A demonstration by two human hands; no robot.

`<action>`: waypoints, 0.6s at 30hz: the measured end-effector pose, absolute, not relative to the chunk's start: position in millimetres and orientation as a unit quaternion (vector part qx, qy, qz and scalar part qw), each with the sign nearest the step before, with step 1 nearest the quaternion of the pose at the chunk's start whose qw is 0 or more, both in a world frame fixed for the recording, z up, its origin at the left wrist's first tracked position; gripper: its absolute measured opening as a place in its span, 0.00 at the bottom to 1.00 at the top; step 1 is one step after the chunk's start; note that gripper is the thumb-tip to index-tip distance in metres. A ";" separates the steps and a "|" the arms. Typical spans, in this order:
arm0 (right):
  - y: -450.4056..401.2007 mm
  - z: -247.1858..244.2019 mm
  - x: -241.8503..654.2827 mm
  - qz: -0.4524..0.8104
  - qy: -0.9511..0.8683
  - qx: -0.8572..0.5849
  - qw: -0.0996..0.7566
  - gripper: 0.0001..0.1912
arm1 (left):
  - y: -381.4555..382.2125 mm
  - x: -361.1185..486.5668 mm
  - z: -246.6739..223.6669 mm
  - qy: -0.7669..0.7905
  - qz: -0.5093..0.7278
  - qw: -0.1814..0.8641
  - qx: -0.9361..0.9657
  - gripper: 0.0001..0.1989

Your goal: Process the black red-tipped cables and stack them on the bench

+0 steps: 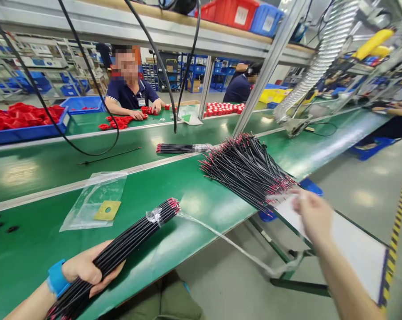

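My left hand (90, 269), with a blue wristband, is wrapped round a bundle of black cables (130, 242) with red tips. Clear plastic film (154, 216) is wound about the bundle near its upper end. From there a thin strip of film (227, 240) sags past the table edge and rises toward my right hand (316, 213). The fingers of that hand are closed on the film and slightly blurred. Just left of it, a large pile of loose black cables (244, 166) with red ends lies at the table edge, partly over a white board (350, 249).
Another wrapped cable bundle (179, 148) lies beyond the metal strip. A clear bag (94, 200) with a yellow square piece (108, 210) rests on the green table (201, 249). Across the table a co-worker (132, 95) handles red parts. Black cords (154, 49) hang in front.
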State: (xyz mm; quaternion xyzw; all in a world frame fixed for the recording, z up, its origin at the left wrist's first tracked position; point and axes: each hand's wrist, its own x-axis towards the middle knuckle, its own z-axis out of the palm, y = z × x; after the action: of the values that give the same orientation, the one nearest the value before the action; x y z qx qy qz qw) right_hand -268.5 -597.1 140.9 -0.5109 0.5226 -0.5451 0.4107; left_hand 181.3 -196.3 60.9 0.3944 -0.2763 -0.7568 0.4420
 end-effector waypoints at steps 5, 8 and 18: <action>-514.1 82.9 -135.7 -0.261 0.260 -0.846 0.386 0.15 | -200.0 176.7 69.4 -0.271 -0.772 0.438 0.373 0.21; -475.7 67.6 -86.7 -0.177 0.135 -0.892 0.394 0.20 | -200.0 175.6 70.7 -0.268 -0.771 0.452 0.360 0.17; -442.4 33.4 -27.9 -0.178 0.157 -0.960 0.150 0.13 | -201.8 174.8 67.7 -0.267 -0.772 0.458 0.351 0.16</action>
State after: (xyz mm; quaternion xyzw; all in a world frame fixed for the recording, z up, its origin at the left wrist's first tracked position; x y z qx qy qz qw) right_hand -27.9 -442.4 33.4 -0.9597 0.1570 -0.1784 0.1500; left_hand 174.8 -201.8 67.7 0.3507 -0.2672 -0.7718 0.4581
